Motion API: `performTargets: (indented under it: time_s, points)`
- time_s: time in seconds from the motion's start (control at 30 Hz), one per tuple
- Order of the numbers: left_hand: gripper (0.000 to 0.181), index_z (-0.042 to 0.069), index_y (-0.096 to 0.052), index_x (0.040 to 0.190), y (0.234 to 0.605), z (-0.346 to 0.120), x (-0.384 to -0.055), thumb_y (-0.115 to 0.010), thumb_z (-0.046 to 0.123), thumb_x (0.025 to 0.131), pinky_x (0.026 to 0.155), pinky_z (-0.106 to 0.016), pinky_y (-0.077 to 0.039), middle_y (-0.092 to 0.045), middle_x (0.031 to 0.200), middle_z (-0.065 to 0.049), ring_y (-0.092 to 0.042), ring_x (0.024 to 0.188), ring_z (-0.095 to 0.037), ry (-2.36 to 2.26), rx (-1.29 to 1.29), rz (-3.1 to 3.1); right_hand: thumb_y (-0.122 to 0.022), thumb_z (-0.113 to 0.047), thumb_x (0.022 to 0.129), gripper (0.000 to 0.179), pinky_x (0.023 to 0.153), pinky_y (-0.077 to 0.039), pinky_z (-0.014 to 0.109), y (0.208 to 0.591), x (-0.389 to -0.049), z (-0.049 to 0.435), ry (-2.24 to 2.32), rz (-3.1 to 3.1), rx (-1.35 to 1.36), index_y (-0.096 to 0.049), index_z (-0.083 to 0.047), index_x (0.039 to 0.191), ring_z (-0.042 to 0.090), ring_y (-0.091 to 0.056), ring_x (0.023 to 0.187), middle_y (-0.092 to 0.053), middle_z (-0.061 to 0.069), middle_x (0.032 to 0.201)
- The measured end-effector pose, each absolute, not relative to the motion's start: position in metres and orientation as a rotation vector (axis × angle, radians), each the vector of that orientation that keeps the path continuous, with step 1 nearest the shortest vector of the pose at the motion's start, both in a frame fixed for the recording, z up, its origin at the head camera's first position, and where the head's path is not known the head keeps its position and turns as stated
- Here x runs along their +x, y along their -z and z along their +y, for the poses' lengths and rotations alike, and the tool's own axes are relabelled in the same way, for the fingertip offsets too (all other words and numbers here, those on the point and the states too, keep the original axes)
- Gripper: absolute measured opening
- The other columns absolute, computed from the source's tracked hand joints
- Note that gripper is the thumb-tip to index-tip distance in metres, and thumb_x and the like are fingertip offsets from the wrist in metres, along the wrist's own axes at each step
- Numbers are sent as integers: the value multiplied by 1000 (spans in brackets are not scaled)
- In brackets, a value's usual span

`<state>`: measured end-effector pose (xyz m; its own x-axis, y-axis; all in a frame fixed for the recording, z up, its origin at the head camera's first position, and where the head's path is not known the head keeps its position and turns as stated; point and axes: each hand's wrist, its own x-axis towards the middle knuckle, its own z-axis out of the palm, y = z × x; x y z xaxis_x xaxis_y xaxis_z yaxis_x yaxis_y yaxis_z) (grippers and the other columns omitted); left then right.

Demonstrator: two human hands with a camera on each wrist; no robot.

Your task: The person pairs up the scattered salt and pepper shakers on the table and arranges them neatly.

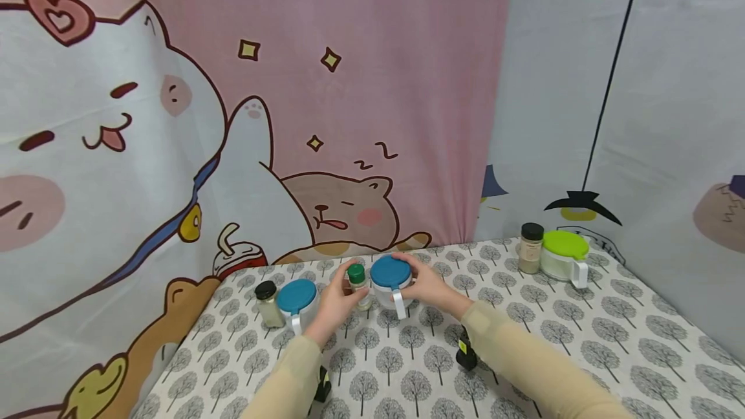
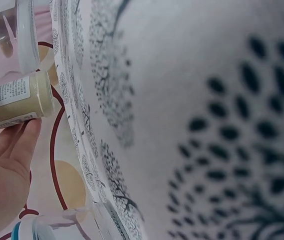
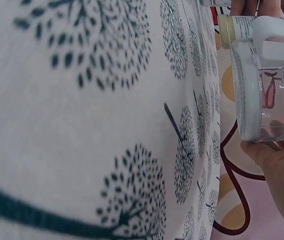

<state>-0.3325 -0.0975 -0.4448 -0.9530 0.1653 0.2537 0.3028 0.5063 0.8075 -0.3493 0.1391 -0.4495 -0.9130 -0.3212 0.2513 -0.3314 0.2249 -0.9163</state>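
Note:
My left hand [image 1: 333, 308] grips a small spice jar [image 1: 363, 301] with a green lid, thumb on the near side and fingers behind. In the left wrist view, the jar [image 2: 17, 102] shows a printed label and pale contents, its base close over the cloth. Beside it, my right hand [image 1: 429, 286] holds a clear canister [image 1: 381, 296] with a blue lid and a white handle that faces me. The right wrist view shows this canister [image 3: 266, 100] see-through, with fingers against its side. Jar and canister stand upright, side by side.
To the left are a black-lidded spice jar [image 1: 269, 309] and another blue-lidded canister [image 1: 298, 296]. At the back right, a black-lidded jar [image 1: 530, 254] stands beside a green-lidded canister [image 1: 561, 264]. A tree-print cloth [image 1: 390, 361] covers the table; a cartoon curtain [image 1: 372, 83] hangs behind.

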Motion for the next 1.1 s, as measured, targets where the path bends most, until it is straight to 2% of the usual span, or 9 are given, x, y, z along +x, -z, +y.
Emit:
performTargets:
  time_s: [0.13, 0.4, 0.63, 0.93, 1.1]
  points:
    - [67, 29, -37, 147, 445, -99, -332, -72, 22, 90, 61, -32, -49, -63, 90, -3, -60, 80, -17, 1419, -417, -2601, -87, -14, 73, 89, 96, -46, 47, 449, -348, 135, -1834, -2457, 655, -40, -16, 148, 39, -46, 126, -43, 18, 143]
    - [68, 29, -36, 147, 448, -103, -331, -72, 24, 90, 64, -32, -49, -63, 94, -4, -60, 82, -17, 1423, -406, -2605, -86, -12, 74, 88, 94, -47, 48, 450, -347, 129, -1821, -2451, 679, -38, -11, 148, 38, -47, 124, -44, 18, 142]
    - [67, 28, -37, 146, 449, -106, -329, -72, 24, 90, 64, -33, -50, -64, 95, -4, -61, 86, -18, 1420, -408, -2606, -88, -13, 72, 89, 93, -48, 47, 451, -348, 127, -1835, -2451, 648, -41, -16, 147, 36, -48, 123, -46, 16, 141]
    - [66, 27, -37, 146, 448, -106, -328, -72, 22, 90, 66, -35, -51, -63, 99, -6, -61, 91, -21, 1389, -389, -2632, -88, -12, 71, 90, 94, -46, 47, 454, -347, 120, -1787, -2471, 670, -40, -12, 148, 37, -49, 123, -45, 18, 142]
    - [66, 26, -37, 145, 448, -106, -328, -72, 21, 90, 69, -36, -52, -64, 105, -8, -61, 94, -23, 1380, -368, -2646, -86, -7, 72, 87, 93, -46, 48, 443, -334, 117, -1764, -2479, 657, -40, -7, 147, 40, -49, 123, -46, 22, 140]
